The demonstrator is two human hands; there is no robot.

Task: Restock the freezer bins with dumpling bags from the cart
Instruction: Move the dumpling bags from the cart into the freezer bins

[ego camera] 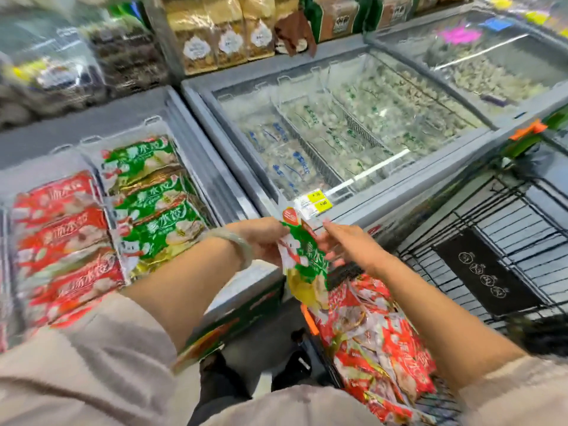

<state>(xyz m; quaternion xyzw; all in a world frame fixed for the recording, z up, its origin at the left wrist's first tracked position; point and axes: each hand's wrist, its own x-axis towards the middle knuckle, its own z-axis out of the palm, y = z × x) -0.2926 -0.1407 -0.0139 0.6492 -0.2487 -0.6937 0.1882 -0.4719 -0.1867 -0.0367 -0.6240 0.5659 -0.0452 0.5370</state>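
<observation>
A green dumpling bag hangs upright between my hands, above the cart's edge. My left hand grips its upper left side. My right hand touches its right edge, fingers partly spread. Below it, red dumpling bags lie piled in the black wire cart. In the open freezer on the left, one bin holds green dumpling bags in a row and the bin beside it holds red dumpling bags.
A second chest freezer with sliding glass lids holds clear bags of dumplings behind yellow price tags. A third freezer stands at the far right. Shelves of packaged goods run along the back. A cardboard box leans below the left freezer.
</observation>
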